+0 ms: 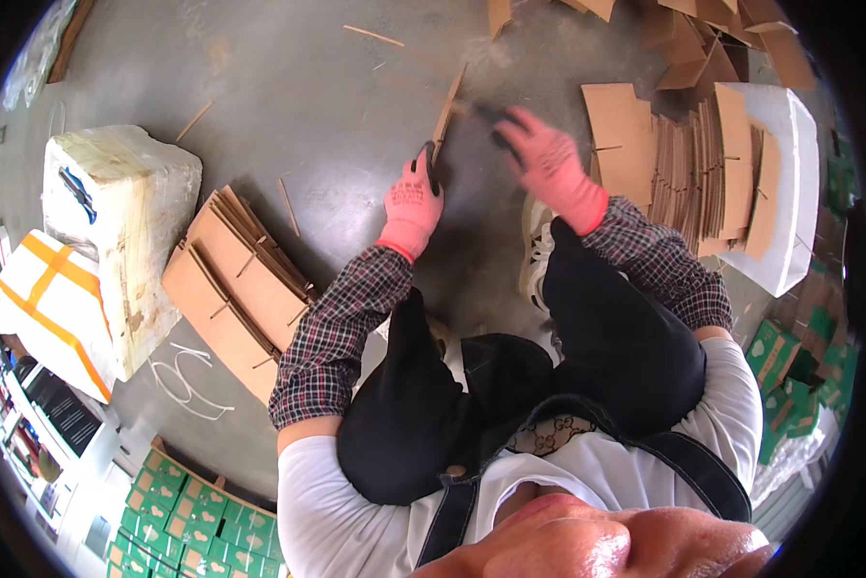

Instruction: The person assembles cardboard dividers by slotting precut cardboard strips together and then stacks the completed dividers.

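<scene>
My left hand (414,202), in a pink glove with dark fingertips, is closed on the lower end of a cardboard piece (446,114). That piece shows as a narrow brown strip, seen nearly edge-on, and points away from me. To its right, my right hand (551,166) wears the same kind of glove. Its fingers reach toward the strip, but motion smears their tips, so I cannot tell whether they hold anything. Slotted cardboard sheets (245,279) are stacked beside my left forearm. A larger row of slotted cardboard sheets (688,173) stands beyond my right forearm.
A worn foam block (154,183) and a white box with orange tape (52,299) stand at left. A white foam box (789,193) backs the right cardboard row. Folded cardboard (708,58) lies far right. Thin scraps (373,36) and white cord (187,390) lie on the floor. Green cartons (197,520) are at lower left.
</scene>
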{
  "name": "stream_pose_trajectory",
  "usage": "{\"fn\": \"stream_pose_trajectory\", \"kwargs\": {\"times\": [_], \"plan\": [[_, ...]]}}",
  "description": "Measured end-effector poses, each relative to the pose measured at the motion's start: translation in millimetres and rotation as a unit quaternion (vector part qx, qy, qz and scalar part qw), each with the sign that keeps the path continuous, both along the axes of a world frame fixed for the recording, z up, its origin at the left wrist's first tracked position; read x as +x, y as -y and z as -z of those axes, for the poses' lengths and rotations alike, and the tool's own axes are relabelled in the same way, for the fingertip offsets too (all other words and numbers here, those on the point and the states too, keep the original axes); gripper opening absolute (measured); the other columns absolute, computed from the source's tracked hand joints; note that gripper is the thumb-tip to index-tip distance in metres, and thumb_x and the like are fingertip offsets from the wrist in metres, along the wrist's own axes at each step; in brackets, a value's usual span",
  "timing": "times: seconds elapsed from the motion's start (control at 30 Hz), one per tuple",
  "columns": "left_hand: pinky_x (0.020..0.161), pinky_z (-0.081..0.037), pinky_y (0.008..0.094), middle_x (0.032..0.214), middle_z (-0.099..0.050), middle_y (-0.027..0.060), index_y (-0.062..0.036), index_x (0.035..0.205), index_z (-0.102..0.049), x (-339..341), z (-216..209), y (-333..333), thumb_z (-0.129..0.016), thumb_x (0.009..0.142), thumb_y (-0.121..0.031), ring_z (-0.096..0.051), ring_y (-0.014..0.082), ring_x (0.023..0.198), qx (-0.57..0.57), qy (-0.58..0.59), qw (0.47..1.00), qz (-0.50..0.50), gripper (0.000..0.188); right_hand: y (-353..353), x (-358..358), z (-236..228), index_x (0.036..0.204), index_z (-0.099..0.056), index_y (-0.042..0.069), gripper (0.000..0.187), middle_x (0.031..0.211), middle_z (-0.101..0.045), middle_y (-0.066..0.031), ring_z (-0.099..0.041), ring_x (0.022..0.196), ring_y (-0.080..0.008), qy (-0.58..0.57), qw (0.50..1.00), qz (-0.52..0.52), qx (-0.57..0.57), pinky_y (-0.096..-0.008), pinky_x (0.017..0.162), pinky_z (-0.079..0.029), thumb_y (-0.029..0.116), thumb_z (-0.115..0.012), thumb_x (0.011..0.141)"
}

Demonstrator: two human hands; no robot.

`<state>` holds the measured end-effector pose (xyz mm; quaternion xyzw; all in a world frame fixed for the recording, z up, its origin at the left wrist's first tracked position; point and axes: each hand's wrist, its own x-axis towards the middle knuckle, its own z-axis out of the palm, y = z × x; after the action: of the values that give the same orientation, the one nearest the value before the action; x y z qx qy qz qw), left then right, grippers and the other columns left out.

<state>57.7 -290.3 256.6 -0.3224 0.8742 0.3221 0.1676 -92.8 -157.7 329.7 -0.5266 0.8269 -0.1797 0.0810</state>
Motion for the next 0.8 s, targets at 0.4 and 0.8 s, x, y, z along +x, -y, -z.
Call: {"fn": "stream_pose_trajectory", "kwargs": {"times": [0.4, 0.8], "plan": [[0.073, -0.048, 0.0426, 0.112, -0.053, 0.0122, -0.0112, 0.126, -0.038, -4, 14, 0, -0.057, 0.076, -0.013, -0.059, 0.0336, 0.084, -0.064, -0.045, 0.997, 0.012, 0.053, 29, 0, 22, 0.127, -0.041, 0.011, 0.049, 0.088, -0.053, -0.0114, -0.058, 0.069, -0.0247, -0.061, 0.996, -0.052, 0.029, -0.0316, 0.060, -0.048, 0.010, -0.047, 0.078], [0.085, -0.045, 0.0398, 0.121, -0.046, 0.0152, -0.0049, 0.132, -0.028, 2, 13, 5, -0.062, 0.074, -0.014, -0.052, 0.0323, 0.104, -0.011, -0.054, 0.998, 0.025, 0.068, 58, 5, 66, 0.133, -0.035, 0.009, 0.053, 0.098, -0.057, -0.0166, -0.059, 0.088, -0.0279, -0.027, 0.954, -0.188, 0.233, -0.0361, 0.074, -0.048, 0.019, -0.048, 0.083]]}}
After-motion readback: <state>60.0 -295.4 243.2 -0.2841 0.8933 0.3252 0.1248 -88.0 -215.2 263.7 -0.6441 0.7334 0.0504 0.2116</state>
